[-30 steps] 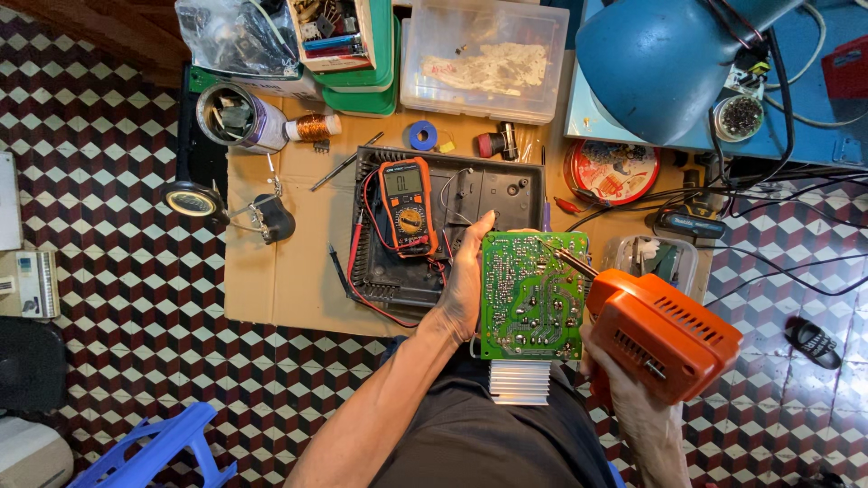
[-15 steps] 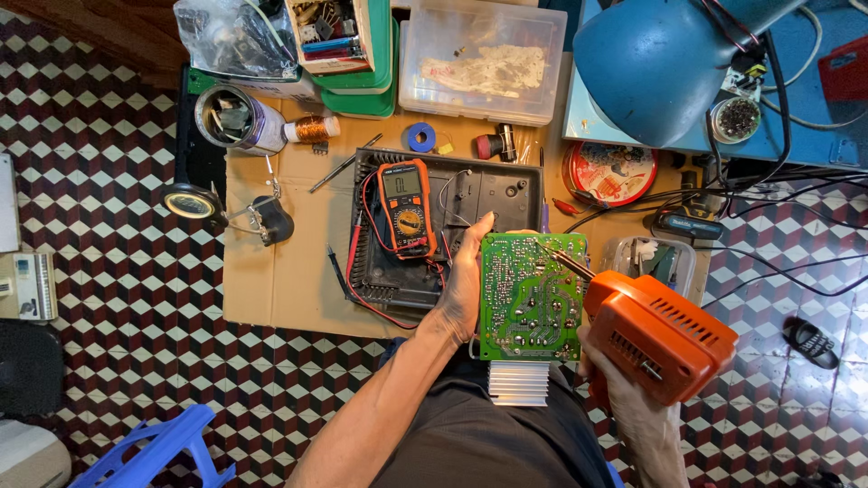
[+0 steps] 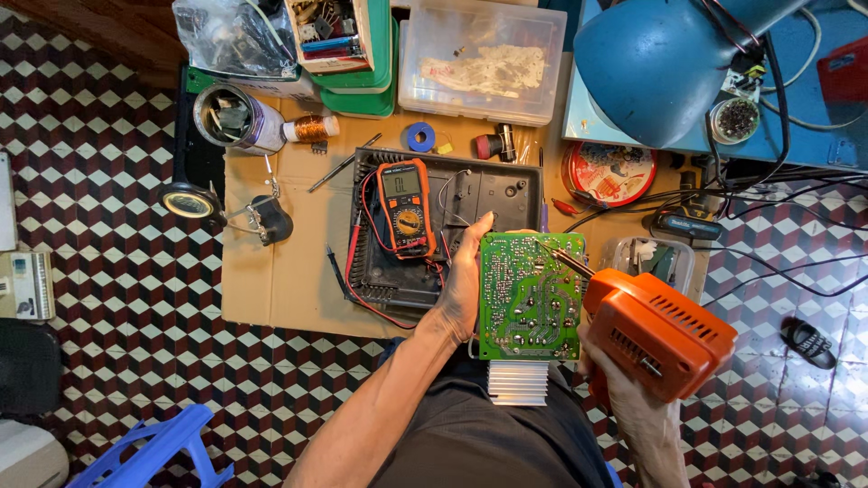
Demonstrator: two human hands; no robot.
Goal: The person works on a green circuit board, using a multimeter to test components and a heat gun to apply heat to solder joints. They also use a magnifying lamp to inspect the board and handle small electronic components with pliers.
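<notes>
Left hand (image 3: pixel 466 289) grips the left edge of a green circuit board (image 3: pixel 531 294), fingers wrapped around the edge, solder side up, board held above the lap at the near edge of the worktop (image 3: pixel 280 262). A finned silver heatsink (image 3: pixel 518 382) hangs at the board's near end. Right hand (image 3: pixel 633 411) clenched on the handle of an orange soldering gun (image 3: pixel 660 330), its thin tip (image 3: pixel 551 254) touching the board near its far right corner. Behind the board, a black plastic casing (image 3: pixel 479 194) lies open on cardboard, an orange multimeter (image 3: pixel 404 208) with red leads resting in it. Further back: clear lidded box (image 3: pixel 484 59), blue tape roll (image 3: pixel 419 137), copper wire spool (image 3: pixel 310 128), round red tin (image 3: pixel 608 172). Blue desk lamp (image 3: pixel 660 63) overhangs on the right. Magnifier stand (image 3: pixel 192 203) left of the cardboard. Checkered tile floor (image 3: pixel 108 136) all around.
</notes>
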